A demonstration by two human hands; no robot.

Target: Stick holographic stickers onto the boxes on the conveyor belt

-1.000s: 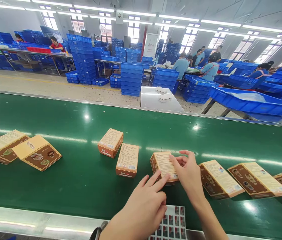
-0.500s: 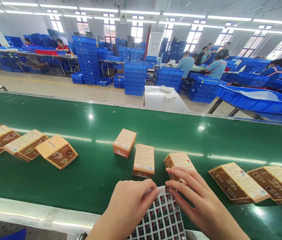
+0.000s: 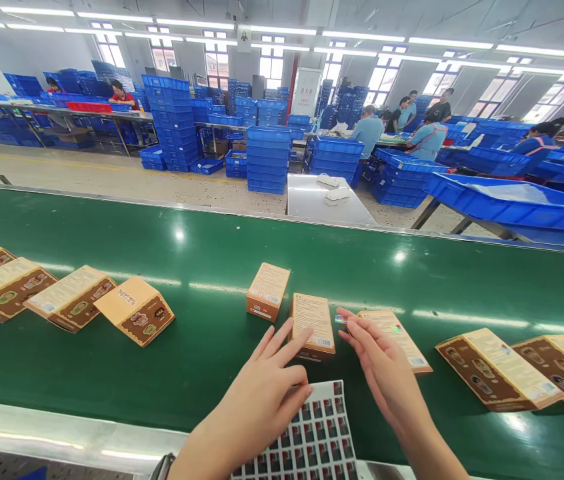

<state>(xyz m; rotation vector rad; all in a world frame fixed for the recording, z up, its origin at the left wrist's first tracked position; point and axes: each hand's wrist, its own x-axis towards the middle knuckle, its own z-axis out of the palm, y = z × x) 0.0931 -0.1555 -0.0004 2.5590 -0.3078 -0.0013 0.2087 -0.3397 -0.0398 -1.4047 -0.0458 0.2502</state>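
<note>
A small shiny sticker [image 3: 341, 319] is pinched between the thumb and fingers of my right hand [image 3: 379, 350], just right of an upright tan box [image 3: 313, 320]. My left hand [image 3: 267, 387] has its thumb and forefinger closed on the upper edge of a sticker sheet [image 3: 319, 433], while its other fingers spread over the near side of that box. A second tan box [image 3: 269, 291] stands behind and to the left. Partly behind my right hand lies a carton [image 3: 397, 333] with a shiny sticker on it.
Folded brown-and-cream cartons [image 3: 137, 310] lie in a row at the left of the green conveyor belt [image 3: 202, 247], with more cartons [image 3: 497, 370] at the right. Beyond the belt are a metal table [image 3: 329, 200], stacked blue crates [image 3: 268, 160] and several people at tables.
My right hand has moved up off the sheet with a sticker. My left hand's fingers have spread forward onto the box. The boxes and cartons have shifted right.
</note>
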